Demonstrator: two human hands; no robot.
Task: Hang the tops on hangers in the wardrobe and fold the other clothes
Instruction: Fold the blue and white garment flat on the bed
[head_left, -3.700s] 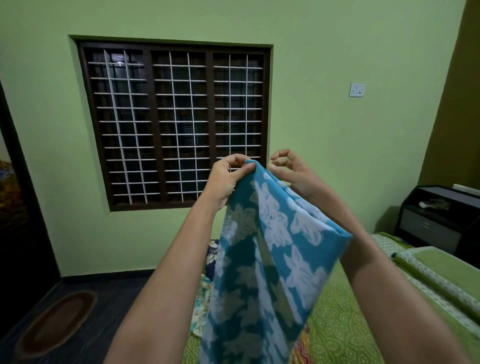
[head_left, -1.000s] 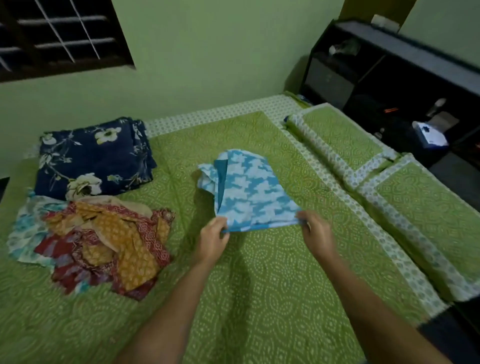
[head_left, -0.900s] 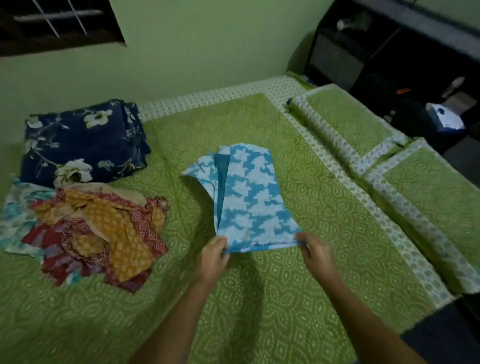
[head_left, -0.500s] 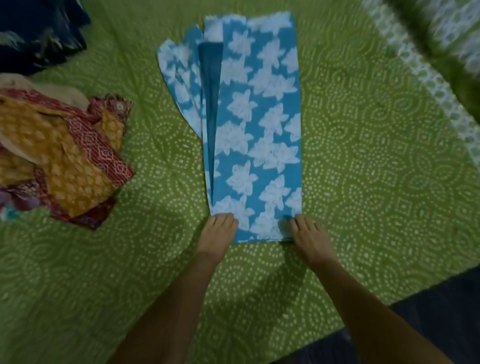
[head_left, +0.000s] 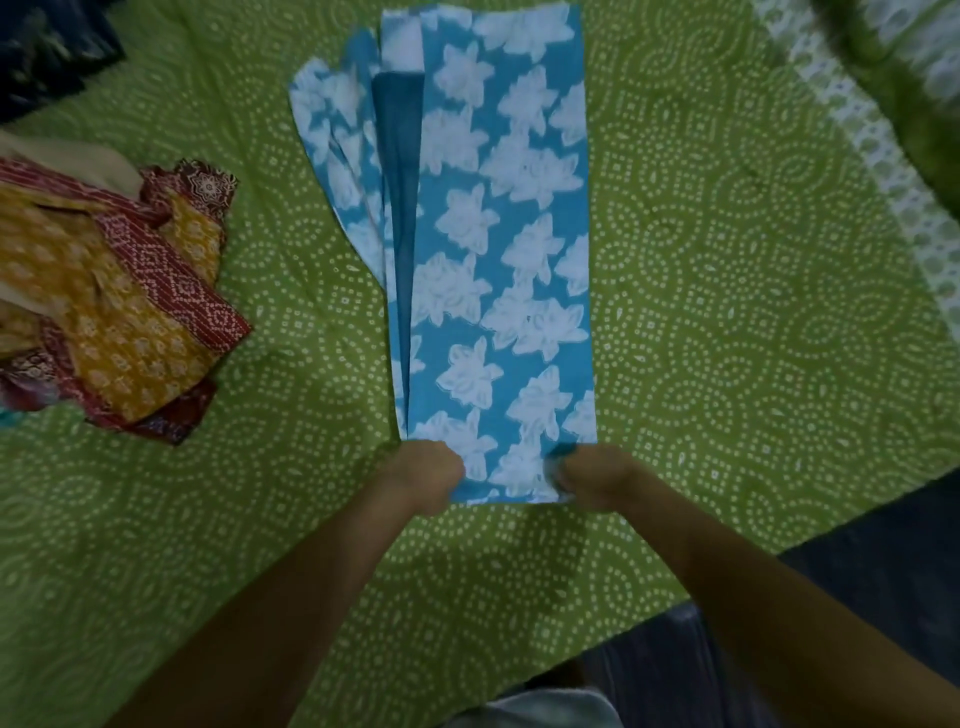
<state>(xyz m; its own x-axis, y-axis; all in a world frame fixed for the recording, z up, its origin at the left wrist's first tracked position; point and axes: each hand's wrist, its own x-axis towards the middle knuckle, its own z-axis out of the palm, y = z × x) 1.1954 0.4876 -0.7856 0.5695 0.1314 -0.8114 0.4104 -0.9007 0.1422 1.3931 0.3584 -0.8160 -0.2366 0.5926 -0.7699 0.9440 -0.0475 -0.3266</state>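
Since the bottoms: are already doubled lengthwise into one long strip, the blue floral garment (head_left: 498, 260) lies flat on the green bedspread (head_left: 727, 312), running from the person's hands straight toward the far side of the bed.

Left hand (head_left: 423, 475): curled round the near left corner of the strip, fingers clenched on the cloth, though they're mostly tucked out of sight.

Right hand (head_left: 592, 480): same deal on the near right corner, bunching the hem a bit.

Why held like that: looks like the person is gripping both near corners so the end stays square and the layers stay lined up, probably to lift that end and fold it over toward the far end. Just a guess.

Loose bits: a narrower flap and a darker inner layer poke out along the strip's left side, so the stack isn't perfectly aligned there.

Near edge of the bed: just behind the hands, with dark floor showing off the near right corner. Not much slack to pull backward.

Left side: a pile of orange and red printed clothes (head_left: 119, 306) sits apart from the strip, with bare bedspread between.

Right side: open bedspread out to a white patterned border (head_left: 893, 171).

Far end: the strip runs out of frame, so can't tell what's past it.
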